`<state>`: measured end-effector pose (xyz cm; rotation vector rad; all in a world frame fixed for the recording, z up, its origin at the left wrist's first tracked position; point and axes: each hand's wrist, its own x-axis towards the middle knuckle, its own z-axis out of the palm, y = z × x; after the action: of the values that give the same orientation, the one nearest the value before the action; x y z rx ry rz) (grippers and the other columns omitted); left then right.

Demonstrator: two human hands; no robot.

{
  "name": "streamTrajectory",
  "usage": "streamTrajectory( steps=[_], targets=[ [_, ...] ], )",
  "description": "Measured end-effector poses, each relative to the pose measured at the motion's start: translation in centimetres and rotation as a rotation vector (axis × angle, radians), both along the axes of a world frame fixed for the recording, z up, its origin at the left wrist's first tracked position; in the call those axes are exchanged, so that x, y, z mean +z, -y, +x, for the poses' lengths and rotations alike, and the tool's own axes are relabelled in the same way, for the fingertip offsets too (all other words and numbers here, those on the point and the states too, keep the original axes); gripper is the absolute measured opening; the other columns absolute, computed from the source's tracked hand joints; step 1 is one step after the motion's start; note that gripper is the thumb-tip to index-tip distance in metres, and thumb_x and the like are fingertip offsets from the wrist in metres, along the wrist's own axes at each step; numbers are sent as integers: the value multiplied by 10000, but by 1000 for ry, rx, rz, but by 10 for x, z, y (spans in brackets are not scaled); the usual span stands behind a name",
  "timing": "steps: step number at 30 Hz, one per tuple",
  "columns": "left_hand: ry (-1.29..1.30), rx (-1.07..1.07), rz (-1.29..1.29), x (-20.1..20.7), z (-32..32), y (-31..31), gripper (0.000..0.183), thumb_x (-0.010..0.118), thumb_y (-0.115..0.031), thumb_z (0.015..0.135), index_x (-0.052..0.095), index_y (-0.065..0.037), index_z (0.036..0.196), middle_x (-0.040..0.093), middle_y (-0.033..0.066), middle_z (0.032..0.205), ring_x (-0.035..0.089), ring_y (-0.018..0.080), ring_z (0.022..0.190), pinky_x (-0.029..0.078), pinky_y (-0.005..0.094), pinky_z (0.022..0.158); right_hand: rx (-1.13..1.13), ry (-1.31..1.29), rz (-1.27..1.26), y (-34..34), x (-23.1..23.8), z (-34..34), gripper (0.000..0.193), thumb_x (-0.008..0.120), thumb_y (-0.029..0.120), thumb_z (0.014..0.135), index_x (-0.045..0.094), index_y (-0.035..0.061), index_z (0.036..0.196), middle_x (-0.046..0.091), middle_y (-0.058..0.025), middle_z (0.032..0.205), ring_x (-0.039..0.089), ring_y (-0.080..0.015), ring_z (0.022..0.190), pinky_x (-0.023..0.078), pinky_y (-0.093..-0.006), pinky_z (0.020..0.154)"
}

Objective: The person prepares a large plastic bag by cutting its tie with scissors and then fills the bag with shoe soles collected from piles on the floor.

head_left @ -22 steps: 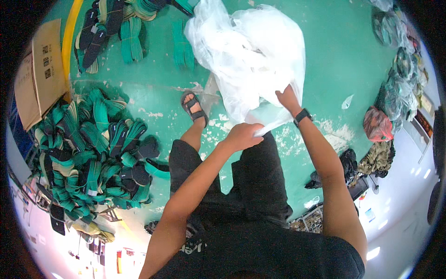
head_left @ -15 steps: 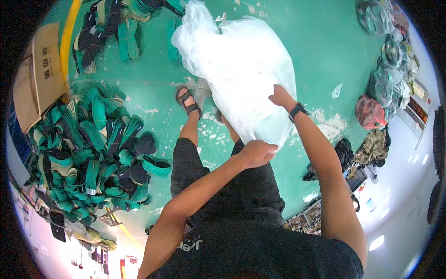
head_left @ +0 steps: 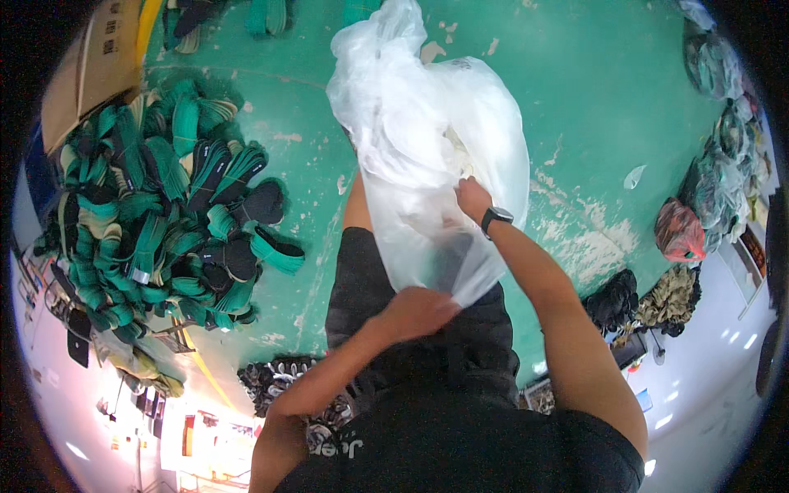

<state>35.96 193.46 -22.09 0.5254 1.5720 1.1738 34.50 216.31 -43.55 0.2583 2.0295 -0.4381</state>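
Observation:
A large white translucent plastic bag [head_left: 394,123] hangs in front of my legs, puffed out and wrinkled. My left hand [head_left: 419,312] is closed on its near edge, just over my dark shorts, and looks slightly blurred. Farther up, my right hand [head_left: 474,200], with a watch [head_left: 496,219] on the wrist, is closed on the plastic around the middle of the bag. Between the two hands the film is stretched thin, and something dark shows through it. The far end of the bag bunches up at the top. What is inside it, if anything, I cannot make out.
Many green and black bundled straps [head_left: 152,214] lie heaped on the green floor to the left, beside a cardboard box [head_left: 94,70]. Along the right wall sit filled plastic bags [head_left: 715,177], a red bag [head_left: 680,228] and a black bundle [head_left: 612,300].
Both hands have come closer to my body and a little left, drawing the bag along. Its near part is more spread and see-through. The view has shifted, so the floor piles appear displaced.

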Motion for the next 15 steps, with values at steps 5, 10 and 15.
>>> streamTrajectory(
  steps=[5, 10, 15],
  targets=[
    [-58, 209, -249, -56, 69, 13, 313, 465, -344, 905, 619, -78, 964, 633, 163, 813, 608, 367, 765, 468, 460, 662, 258, -593, -184, -9, 73, -57, 151, 510, 121, 831, 564, -13, 787, 565, -224, 774, 553, -389, 762, 445, -465, 711],
    [-29, 541, -113, -81, 111, -1, 401, 494, -351, 897, 589, -36, 1126, 608, 187, 932, 587, 326, 866, 461, 387, 747, 193, -798, -273, 36, 210, -62, 145, 525, 106, 794, 542, -29, 742, 552, -240, 769, 534, -405, 739, 451, -460, 689],
    [510, 1282, 119, -58, 84, 27, 731, 572, -321, 875, 155, -99, 1434, 379, 136, 1348, 419, 253, 1196, 414, 436, 901, 267, -792, -408, 88, 259, 6, 220, 631, 163, 778, 519, -25, 755, 531, -212, 773, 526, -400, 765, 432, -457, 678]
  ],
)
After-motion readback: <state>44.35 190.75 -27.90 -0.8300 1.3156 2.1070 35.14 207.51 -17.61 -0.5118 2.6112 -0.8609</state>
